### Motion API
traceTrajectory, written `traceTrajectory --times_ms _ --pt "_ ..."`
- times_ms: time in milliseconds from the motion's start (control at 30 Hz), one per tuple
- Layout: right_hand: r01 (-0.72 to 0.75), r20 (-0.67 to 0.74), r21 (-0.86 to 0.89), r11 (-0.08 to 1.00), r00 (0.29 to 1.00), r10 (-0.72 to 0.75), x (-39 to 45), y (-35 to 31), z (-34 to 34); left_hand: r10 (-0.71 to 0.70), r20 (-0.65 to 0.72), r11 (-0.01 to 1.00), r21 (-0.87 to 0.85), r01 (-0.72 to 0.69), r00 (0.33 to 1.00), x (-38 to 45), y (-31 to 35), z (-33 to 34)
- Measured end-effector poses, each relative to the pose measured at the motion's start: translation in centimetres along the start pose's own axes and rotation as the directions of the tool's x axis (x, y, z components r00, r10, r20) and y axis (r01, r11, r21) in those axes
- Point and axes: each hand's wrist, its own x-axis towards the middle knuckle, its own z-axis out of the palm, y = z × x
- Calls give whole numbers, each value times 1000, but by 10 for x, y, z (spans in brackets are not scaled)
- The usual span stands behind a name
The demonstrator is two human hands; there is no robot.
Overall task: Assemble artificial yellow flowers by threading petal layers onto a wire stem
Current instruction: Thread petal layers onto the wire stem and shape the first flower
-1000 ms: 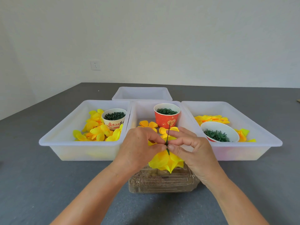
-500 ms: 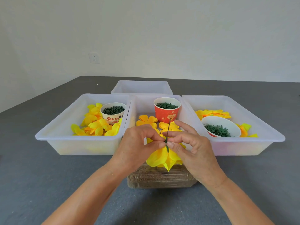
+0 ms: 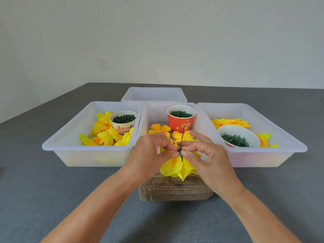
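Observation:
A yellow flower head point(image 3: 177, 167) hangs petals-down in front of the middle tray, with a thin green wire stem point(image 3: 182, 135) rising straight up from it. My left hand point(image 3: 149, 155) and my right hand point(image 3: 208, 160) meet at the flower's base, thumbs and forefingers pinching a small green piece point(image 3: 180, 151) round the stem. Loose yellow petal layers point(image 3: 160, 129) lie in the middle tray point(image 3: 145, 118) behind my hands.
Left tray point(image 3: 70, 134) holds yellow petals and a white cup point(image 3: 123, 122) of green parts. A red cup point(image 3: 181, 118) stands in the middle tray. Right tray point(image 3: 280, 130) holds petals and a white bowl point(image 3: 239, 136) of green leaves. A clear plastic box point(image 3: 175, 190) lies below my hands.
Both hands stay pinched at the flower's base. The camera has tilted up a little, so the trays and hands sit lower-to-higher in view; the flower has barely moved.

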Motion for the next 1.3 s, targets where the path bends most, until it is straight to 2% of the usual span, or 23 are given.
traceTrajectory --times_ms 67,133,200,267,300,367,567,833,933,1000,1300 --pt "-61 17 11 998 998 60 2 -3 -3 22 32 1000 7 -22 999 1 2 -6" --pt "-90 14 38 995 996 89 4 -8 -4 2 -40 997 -80 -5 999 -3 1 -11" --pt "-112 -9 50 992 994 113 7 -12 0 -161 -223 970 -218 112 962 -11 -3 -11" --pt "-121 -37 31 992 992 122 9 -13 6 -351 -323 922 -283 265 879 -20 -9 -6" --pt "-123 -54 13 992 991 123 10 -13 9 -424 -310 892 -307 332 851 -25 -11 -3" --pt "-119 -84 -3 993 989 118 9 -13 10 -495 -221 848 -332 412 841 -30 -10 4" --pt "-86 -110 -52 995 991 80 3 -14 12 -498 -76 809 -400 431 864 -29 2 12" --pt "-98 -52 -107 989 994 92 1 -14 10 -456 -69 826 -402 394 887 -29 0 11" --pt "-126 -15 -52 991 992 125 4 -17 3 -476 -62 785 -481 392 877 -30 0 8" --pt "-125 -21 -66 990 992 124 6 -17 1 -491 -61 764 -510 396 869 -31 0 6" --pt "-139 -82 -61 988 988 134 15 -21 2 -505 -100 783 -470 407 857 -34 -4 1"
